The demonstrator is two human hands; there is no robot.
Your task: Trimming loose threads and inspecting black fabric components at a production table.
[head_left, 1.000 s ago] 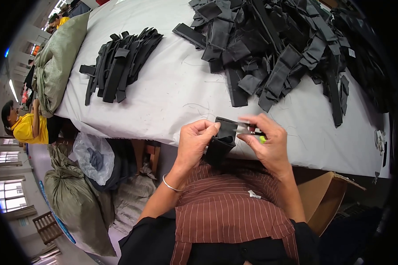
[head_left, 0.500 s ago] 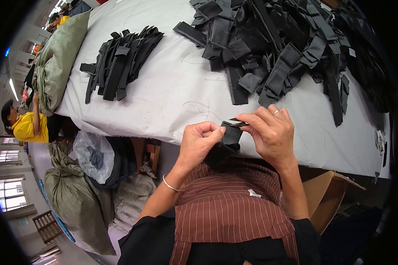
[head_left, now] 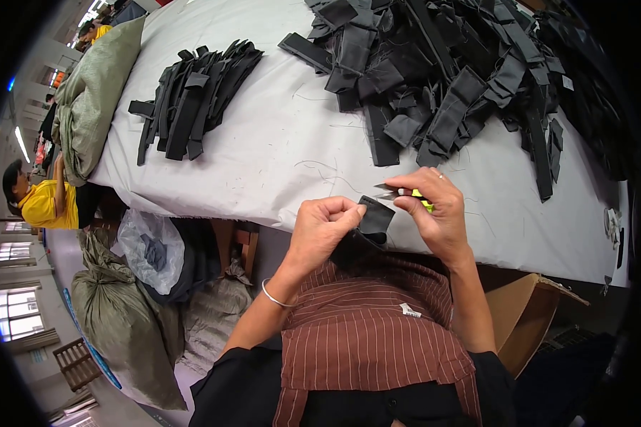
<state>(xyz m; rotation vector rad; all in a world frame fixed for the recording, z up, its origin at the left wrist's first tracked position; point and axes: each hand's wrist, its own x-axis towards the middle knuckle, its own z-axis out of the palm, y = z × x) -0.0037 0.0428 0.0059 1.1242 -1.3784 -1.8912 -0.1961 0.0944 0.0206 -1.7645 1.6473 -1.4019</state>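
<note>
My left hand (head_left: 327, 226) pinches the upper edge of a black fabric strip (head_left: 376, 217) between thumb and fingers, just off the table's near edge. The strip's lower part hangs down against my apron. In my right hand (head_left: 434, 206) is a pair of thread snips (head_left: 390, 191) with dark pointed blades and a bright yellow-green part. Its blades are parted and point left, a little above the strip's top edge and apart from it. Beyond my hands lies a large heap of black fabric strips (head_left: 406, 78), with loose threads on it.
On the white-covered table (head_left: 278, 135), a smaller row of black strips (head_left: 196, 103) lies to the left. Full woven sacks (head_left: 121, 327) and a clear plastic bag (head_left: 149, 252) stand below left. An open cardboard box (head_left: 527, 313) sits below right. A person in yellow (head_left: 46, 203) is far left.
My right hand has drawn back slightly from the strip, and the snips' blades now show parted and clear of it. My left hand keeps its hold in nearly the same place.
</note>
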